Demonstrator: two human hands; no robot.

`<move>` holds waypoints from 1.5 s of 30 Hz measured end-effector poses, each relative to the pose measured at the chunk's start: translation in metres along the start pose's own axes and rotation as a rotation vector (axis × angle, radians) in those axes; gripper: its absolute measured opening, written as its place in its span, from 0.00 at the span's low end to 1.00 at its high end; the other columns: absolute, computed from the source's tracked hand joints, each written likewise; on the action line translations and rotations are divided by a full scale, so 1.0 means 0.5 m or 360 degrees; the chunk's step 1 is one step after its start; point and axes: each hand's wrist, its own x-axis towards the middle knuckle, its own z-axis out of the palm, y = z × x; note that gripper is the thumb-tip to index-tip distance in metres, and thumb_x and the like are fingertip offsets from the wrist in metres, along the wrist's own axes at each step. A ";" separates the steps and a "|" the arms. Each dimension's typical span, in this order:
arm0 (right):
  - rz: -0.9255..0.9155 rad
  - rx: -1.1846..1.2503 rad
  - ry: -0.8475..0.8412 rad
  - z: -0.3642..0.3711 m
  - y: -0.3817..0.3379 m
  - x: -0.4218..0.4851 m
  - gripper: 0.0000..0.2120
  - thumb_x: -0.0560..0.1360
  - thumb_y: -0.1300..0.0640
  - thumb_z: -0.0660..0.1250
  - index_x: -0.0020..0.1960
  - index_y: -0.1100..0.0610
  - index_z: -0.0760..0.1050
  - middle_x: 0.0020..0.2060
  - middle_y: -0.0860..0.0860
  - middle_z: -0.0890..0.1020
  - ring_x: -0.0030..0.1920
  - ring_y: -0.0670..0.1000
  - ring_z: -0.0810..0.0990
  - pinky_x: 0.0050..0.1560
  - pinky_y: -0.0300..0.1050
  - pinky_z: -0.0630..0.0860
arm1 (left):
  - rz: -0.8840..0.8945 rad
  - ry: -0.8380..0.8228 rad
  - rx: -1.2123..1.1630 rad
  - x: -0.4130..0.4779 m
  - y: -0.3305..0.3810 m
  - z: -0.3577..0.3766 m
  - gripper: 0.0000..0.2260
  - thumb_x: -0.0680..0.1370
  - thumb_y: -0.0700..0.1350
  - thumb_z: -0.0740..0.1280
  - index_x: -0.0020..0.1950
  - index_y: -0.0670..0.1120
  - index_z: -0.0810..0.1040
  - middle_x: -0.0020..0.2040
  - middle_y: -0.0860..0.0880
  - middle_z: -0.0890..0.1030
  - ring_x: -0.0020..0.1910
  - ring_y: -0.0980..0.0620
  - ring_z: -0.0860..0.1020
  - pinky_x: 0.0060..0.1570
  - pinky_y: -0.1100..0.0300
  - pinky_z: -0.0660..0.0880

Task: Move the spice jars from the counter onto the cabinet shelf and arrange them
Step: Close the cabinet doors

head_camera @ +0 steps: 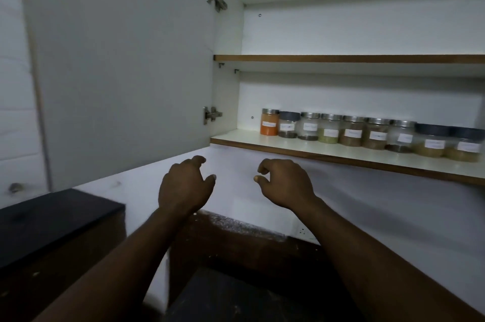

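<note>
Row of nine clear spice jars (351, 134) with steel or dark lids and white labels, writing too blurred to read, standing on the white wood-edged cabinet shelf (249, 138), well above and apart from left hand (183, 187) and right hand (286, 185), fingers loosely curled, holding nothing.

Spice jars (351, 134) (labelled) lining shelf (241, 138).

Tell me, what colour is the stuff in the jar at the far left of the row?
Orange. The leftmost jar holds it, plain in the head view.
</note>
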 end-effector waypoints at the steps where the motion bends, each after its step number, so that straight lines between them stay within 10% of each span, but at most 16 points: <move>1: -0.0052 0.0032 -0.0002 0.000 -0.033 0.003 0.15 0.78 0.43 0.68 0.61 0.48 0.81 0.56 0.45 0.85 0.55 0.50 0.82 0.48 0.43 0.74 | 0.0006 0.0072 0.0074 -0.012 -0.016 -0.026 0.23 0.78 0.56 0.69 0.72 0.51 0.75 0.65 0.49 0.82 0.65 0.44 0.77 0.59 0.49 0.76; 14: -0.0641 0.0136 0.0032 -0.028 -0.360 0.049 0.15 0.78 0.42 0.66 0.61 0.48 0.78 0.54 0.46 0.84 0.56 0.54 0.80 0.51 0.50 0.79 | -0.0509 0.1416 0.0000 -0.028 -0.169 -0.272 0.28 0.73 0.52 0.70 0.70 0.46 0.65 0.66 0.40 0.67 0.65 0.36 0.66 0.61 0.39 0.67; 21: -0.0754 0.0236 0.0082 -0.011 -0.445 0.073 0.17 0.78 0.44 0.67 0.65 0.49 0.75 0.56 0.46 0.84 0.56 0.53 0.80 0.48 0.47 0.76 | -0.0530 0.1083 -0.0432 -0.025 -0.236 -0.238 0.23 0.84 0.61 0.55 0.71 0.46 0.66 0.64 0.41 0.79 0.56 0.35 0.80 0.49 0.44 0.75; 32: -0.0493 0.1183 0.0543 -0.079 -0.509 0.056 0.23 0.79 0.32 0.61 0.60 0.49 0.76 0.52 0.42 0.83 0.47 0.41 0.82 0.45 0.47 0.82 | -0.0076 0.1096 -0.0624 -0.067 -0.194 -0.279 0.29 0.84 0.67 0.53 0.30 0.51 0.71 0.27 0.54 0.74 0.28 0.53 0.73 0.28 0.57 0.67; 40: -0.0381 0.1217 0.1107 -0.164 -0.435 0.015 0.16 0.77 0.41 0.70 0.55 0.52 0.72 0.47 0.45 0.78 0.45 0.44 0.79 0.41 0.42 0.79 | 0.0521 0.0792 -0.0990 -0.073 -0.024 -0.244 0.10 0.79 0.57 0.66 0.48 0.51 0.79 0.42 0.53 0.82 0.41 0.52 0.82 0.34 0.59 0.77; 45: -0.0158 0.1136 0.1074 -0.209 -0.292 0.008 0.12 0.77 0.46 0.73 0.54 0.51 0.75 0.45 0.43 0.82 0.43 0.40 0.82 0.41 0.36 0.80 | 0.0662 0.0534 -0.1134 -0.061 0.095 -0.157 0.26 0.80 0.60 0.66 0.77 0.58 0.68 0.69 0.60 0.75 0.65 0.56 0.78 0.55 0.56 0.81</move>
